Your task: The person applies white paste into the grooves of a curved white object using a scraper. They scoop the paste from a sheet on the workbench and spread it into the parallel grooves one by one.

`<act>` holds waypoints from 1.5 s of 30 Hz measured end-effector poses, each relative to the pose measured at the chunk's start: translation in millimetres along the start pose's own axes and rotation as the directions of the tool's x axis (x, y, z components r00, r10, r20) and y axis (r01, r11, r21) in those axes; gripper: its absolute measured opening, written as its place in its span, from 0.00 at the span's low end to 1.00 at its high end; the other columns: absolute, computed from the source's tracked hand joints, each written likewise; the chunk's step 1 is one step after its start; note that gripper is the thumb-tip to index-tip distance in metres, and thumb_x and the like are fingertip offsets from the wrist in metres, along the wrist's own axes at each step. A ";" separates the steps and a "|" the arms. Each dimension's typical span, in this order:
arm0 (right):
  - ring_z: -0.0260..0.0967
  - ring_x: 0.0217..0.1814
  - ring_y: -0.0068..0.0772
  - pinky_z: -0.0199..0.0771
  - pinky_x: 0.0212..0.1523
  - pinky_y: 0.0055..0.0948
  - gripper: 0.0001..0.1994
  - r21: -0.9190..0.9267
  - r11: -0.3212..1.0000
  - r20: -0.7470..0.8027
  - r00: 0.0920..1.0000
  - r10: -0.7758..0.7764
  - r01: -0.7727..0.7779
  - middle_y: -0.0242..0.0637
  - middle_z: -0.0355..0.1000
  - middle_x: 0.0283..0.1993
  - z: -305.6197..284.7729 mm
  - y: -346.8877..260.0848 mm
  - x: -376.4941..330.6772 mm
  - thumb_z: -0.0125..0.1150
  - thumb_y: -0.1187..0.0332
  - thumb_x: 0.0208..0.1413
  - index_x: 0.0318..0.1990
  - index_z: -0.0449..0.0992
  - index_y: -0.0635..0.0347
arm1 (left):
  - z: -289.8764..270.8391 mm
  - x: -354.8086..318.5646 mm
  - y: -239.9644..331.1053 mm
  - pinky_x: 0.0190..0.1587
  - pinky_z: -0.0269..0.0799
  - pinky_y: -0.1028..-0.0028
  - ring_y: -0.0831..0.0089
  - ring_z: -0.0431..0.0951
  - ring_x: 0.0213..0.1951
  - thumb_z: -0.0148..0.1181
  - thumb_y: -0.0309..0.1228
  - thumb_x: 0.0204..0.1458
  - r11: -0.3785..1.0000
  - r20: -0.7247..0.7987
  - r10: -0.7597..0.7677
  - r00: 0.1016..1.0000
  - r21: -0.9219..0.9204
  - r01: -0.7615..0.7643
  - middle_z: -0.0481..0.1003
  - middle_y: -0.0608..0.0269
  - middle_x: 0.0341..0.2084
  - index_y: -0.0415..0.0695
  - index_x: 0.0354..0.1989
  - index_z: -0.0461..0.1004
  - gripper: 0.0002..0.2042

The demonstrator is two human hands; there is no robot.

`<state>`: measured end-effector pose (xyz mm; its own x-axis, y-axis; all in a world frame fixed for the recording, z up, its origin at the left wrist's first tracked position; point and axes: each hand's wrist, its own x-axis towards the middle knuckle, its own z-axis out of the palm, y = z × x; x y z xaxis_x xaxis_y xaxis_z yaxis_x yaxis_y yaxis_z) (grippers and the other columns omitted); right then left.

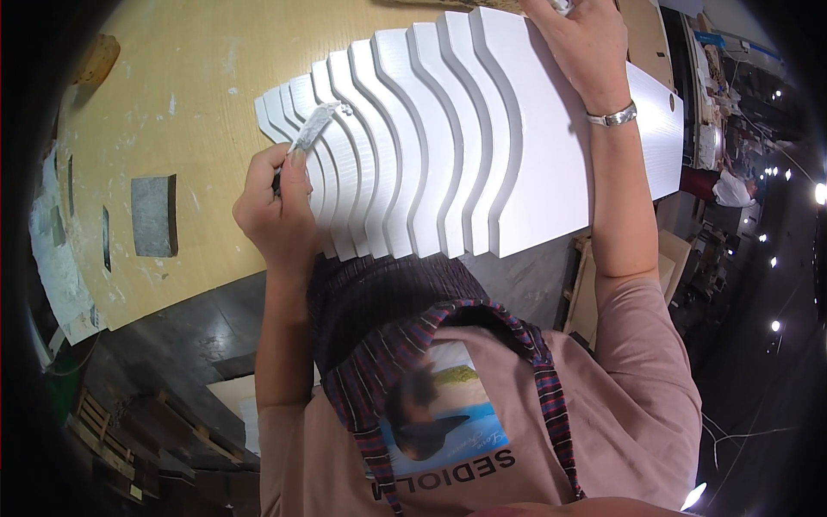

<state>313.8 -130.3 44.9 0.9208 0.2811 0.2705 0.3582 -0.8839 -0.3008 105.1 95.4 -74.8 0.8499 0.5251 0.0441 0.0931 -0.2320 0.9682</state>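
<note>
A white panel point(543, 164) with stepped layers and wavy edges lies across the table's near edge in front of me. My left hand point(280, 194) is closed round a small putty knife point(314, 127). White paste coats its blade, which is over the panel's narrower left part, with small white crumbs at the tip. My right hand point(586, 43) is at the panel's far right edge, fingers bent and partly cut off by the frame's top. Something white shows between those fingers, too little to name.
The yellowish wooden table point(198, 95) bears white smears. On its left are a grey rectangular block point(153, 215), a thin dark strip point(107, 239) and a whitish sheet point(65, 267). A brown wooden piece point(99, 59) sits far left. Another person point(732, 189) is in the right background.
</note>
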 end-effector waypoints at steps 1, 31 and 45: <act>0.76 0.30 0.48 0.73 0.36 0.39 0.12 0.002 1.000 0.001 1.000 -0.002 0.002 0.53 0.74 0.25 -0.1 -0.5 0.1 0.63 0.62 0.49 0.29 0.81 0.64 | -2.9 -1.3 -0.4 0.27 0.64 0.79 0.83 0.69 0.23 0.60 0.23 0.61 0.997 0.001 0.028 1.000 0.065 -0.028 0.71 0.66 0.18 0.35 0.37 0.78 0.03; 0.75 0.29 0.46 0.73 0.36 0.39 0.12 0.014 1.000 -0.004 1.000 -0.017 0.017 0.53 0.74 0.25 0.4 0.3 0.3 0.63 0.64 0.50 0.29 0.80 0.65 | -3.9 -2.8 3.8 0.27 0.68 0.78 0.79 0.74 0.23 0.62 0.21 0.59 0.999 0.043 0.030 0.999 0.032 -0.032 0.75 0.62 0.20 0.33 0.38 0.79 0.04; 0.76 0.30 0.48 0.73 0.35 0.39 0.12 -0.002 1.000 0.007 1.000 -0.017 0.017 0.53 0.74 0.25 0.5 1.5 -0.1 0.64 0.62 0.51 0.29 0.80 0.64 | 8.4 -1.4 0.2 0.26 0.61 0.82 0.85 0.67 0.23 0.58 0.22 0.63 0.995 0.073 -0.068 0.995 -0.074 0.073 0.71 0.70 0.19 0.33 0.38 0.79 0.05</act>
<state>314.4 -131.5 44.0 0.9157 0.2984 0.2693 0.3733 -0.8797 -0.2945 108.3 87.7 -76.7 0.8773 0.4782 -0.0401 0.1165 -0.1312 0.9845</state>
